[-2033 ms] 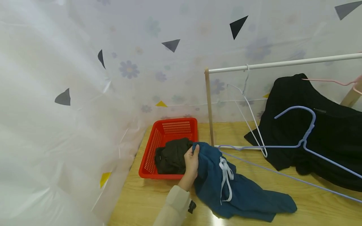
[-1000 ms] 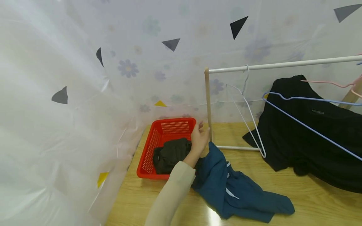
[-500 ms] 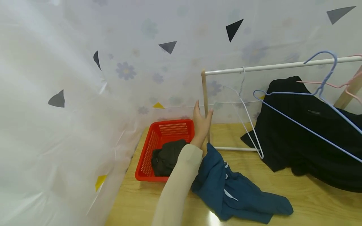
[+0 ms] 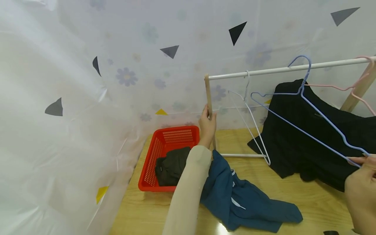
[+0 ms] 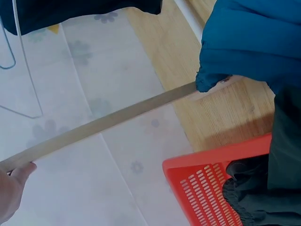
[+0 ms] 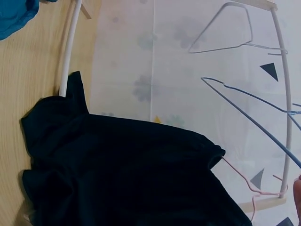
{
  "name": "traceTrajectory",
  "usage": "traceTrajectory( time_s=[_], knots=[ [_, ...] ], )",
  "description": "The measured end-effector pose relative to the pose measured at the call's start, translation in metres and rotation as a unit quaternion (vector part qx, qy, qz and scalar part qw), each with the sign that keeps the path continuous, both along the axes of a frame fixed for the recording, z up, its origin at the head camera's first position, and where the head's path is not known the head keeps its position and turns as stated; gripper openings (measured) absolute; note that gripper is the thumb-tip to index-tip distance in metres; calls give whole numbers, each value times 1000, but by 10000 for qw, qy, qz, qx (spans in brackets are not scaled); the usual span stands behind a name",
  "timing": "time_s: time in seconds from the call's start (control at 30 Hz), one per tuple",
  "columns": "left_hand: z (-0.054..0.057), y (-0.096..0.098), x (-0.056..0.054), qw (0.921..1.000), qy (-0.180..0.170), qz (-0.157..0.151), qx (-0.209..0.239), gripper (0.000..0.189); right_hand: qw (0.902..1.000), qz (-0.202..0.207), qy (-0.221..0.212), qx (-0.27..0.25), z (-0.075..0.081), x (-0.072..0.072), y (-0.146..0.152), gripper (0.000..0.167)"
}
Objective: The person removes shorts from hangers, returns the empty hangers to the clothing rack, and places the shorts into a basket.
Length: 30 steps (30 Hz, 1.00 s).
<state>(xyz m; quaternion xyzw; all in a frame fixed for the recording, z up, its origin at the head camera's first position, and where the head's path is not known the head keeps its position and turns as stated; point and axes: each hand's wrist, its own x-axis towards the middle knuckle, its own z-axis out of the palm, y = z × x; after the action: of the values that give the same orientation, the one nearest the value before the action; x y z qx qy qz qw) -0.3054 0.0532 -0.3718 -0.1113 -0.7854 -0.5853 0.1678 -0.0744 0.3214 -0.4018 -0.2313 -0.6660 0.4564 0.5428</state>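
Gripping a blue hanger (image 4: 302,90) by its lower corner, the right hand (image 4: 362,191) has thumb and fingers closed on the wire at the right edge of the head view. The hanger is raised in front of a clothes rack, its hook at the white rail (image 4: 273,70); whether it rests there I cannot tell. The left hand (image 4: 207,126) is wrapped round the rack's wooden post (image 4: 209,94). Between them, a white hanger (image 4: 246,93) hangs from the rail. Farther right, a black garment (image 4: 293,156) on a pink hanger (image 4: 332,86) droops onto the wooden table (image 4: 320,209). A blue garment (image 4: 249,205) with a white drawstring lies crumpled by the post's foot. Left of it, a red basket (image 4: 155,188) holds a dark garment (image 4: 171,166). Behind hangs a pale flower-print sheet (image 4: 191,19).
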Motion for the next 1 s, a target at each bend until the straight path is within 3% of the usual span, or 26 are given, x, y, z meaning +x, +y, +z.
traceTrajectory(
  time_s=[0.03,0.07,0.2,0.27,0.43,0.5,0.7,0.83,0.93,1.0],
  knots=[
    [0,-1,-1,10000,-31,9,21,46,9988,-442,-75,-171,4,-3,-8,38],
    [0,-1,-2,10000,-55,12,45,45,9981,-589,10,-180,5,-6,-11,35],
    [-3,-5,-6,9997,-84,-58,209,42,9942,-168,948,-475,0,-16,-15,21],
    [-12,-6,-15,9995,113,-92,273,40,9899,27,1327,-500,-4,-20,-15,17],
    [-12,-7,-18,9995,166,-80,255,37,9884,91,1498,-244,-15,-23,-16,20],
    [-4,-6,-11,9997,-28,-47,236,37,9868,129,1606,-150,-19,-23,-16,20],
    [-1,-4,-9,9998,-105,35,183,37,9745,762,2101,-178,-26,-26,-15,12],
    [-2,-4,-9,9997,-164,32,181,37,9822,792,1691,-224,-28,-26,-14,11],
    [-2,-5,-8,9996,-175,26,202,37,9956,240,895,-117,-25,-24,-15,15],
    [-2,-6,-8,9997,-136,-2,209,37,9988,-156,433,-140,-19,-22,-20,19]
  ],
)
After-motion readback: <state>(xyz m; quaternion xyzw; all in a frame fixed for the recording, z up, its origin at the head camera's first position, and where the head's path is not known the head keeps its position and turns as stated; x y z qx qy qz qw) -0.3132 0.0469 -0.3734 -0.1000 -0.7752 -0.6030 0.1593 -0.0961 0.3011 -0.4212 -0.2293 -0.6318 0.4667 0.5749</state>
